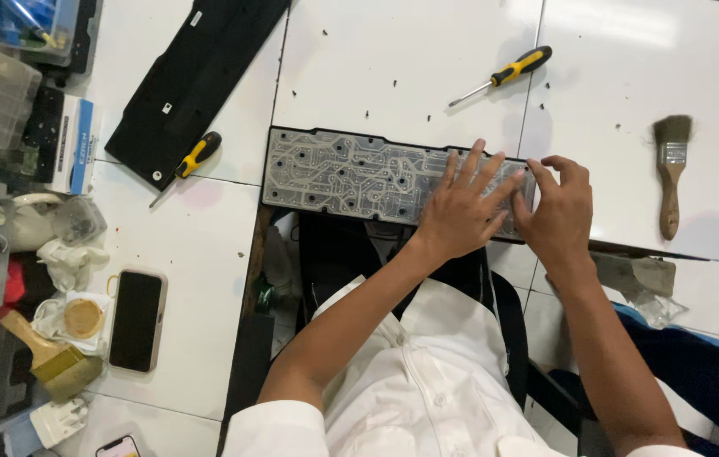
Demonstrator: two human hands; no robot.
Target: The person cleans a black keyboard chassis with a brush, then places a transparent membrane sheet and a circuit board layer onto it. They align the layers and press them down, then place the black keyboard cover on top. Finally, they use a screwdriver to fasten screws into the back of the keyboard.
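- White tiled tabletop (630, 76): an opened keyboard base (351, 173) lies across its near edge, with the grey translucent circuit membrane (334, 169) facing up.
- Left hand (461, 207): laid flat on the right part of the membrane, fingers spread and pressing down, gripping nothing.
- Right hand (558, 211): at the keyboard's right end, fingers curled; the fingertips seem to pinch the membrane's edge, though the view is too small to be sure.
- Two screwdrivers with yellow-and-black handles: one (501, 76) beyond the keyboard, well apart from the hands; the other (188, 165) just left of the keyboard, beside a black keyboard cover (194, 80).
- Small dark screws (368, 112) scattered on the tiles above the keyboard.
- A paintbrush (671, 173) with a wooden handle lies to the right of the right hand.
- A dark phone (137, 320) lies face up at the left, near cluttered bits.
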